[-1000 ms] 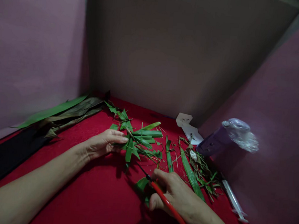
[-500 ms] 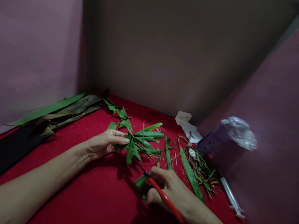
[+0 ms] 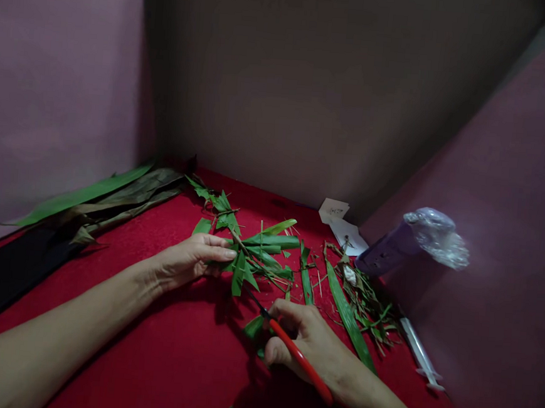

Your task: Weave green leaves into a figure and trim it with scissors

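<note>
My left hand (image 3: pixel 202 255) pinches a small bundle of green leaves (image 3: pixel 238 273) on a thin brown stem between thumb and fingers. In my right hand (image 3: pixel 304 338) is a red-handled tool (image 3: pixel 300 360) with a slim dark tip; whether it is scissors or pliers I cannot tell. Its tip points up and left, close below the leaf bundle, and whether it touches a leaf is unclear. A dark green leaf piece (image 3: pixel 254 327) shows just left of my right fingers. More cut leaf strips (image 3: pixel 274 242) fan out to the right of my left hand.
Long leaves (image 3: pixel 98 190), green and dried, lie along the left wall above a black strip (image 3: pixel 16 278). Right of centre are a long green leaf (image 3: pixel 348 317), a heap of twigs (image 3: pixel 372 306), a syringe (image 3: pixel 419 351), white cards (image 3: pixel 348 235) and a purple container (image 3: pixel 386 247) with clear plastic.
The whole view has shifted slightly. My right hand and the red-handled tool have moved a little up and left; my left hand keeps its hold on the leaf bundle.
</note>
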Demonstrator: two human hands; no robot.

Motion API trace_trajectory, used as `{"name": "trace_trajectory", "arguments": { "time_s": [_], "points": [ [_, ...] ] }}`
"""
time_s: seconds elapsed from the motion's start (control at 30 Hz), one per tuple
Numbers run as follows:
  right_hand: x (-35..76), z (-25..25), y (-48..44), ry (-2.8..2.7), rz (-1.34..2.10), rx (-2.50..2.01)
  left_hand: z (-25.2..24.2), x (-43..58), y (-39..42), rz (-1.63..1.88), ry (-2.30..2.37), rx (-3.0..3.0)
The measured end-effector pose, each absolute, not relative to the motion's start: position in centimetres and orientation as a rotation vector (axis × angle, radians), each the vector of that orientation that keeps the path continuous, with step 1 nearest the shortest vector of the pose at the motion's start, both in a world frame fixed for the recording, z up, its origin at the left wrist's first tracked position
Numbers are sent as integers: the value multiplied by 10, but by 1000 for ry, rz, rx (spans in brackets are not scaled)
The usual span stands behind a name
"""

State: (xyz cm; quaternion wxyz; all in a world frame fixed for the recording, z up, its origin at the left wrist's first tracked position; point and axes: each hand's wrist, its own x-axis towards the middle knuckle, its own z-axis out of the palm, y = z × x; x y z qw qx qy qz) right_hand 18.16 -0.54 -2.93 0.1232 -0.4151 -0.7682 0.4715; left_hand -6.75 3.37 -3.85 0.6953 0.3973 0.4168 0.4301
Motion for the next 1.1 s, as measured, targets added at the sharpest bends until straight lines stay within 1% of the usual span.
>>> {"name": "trace_trajectory", "arguments": {
  "time_s": [1.1],
  "points": [
    [176,-24,-5,-2193,1408,-1219,-38,-62,31,1002,946,908]
  ]
}}
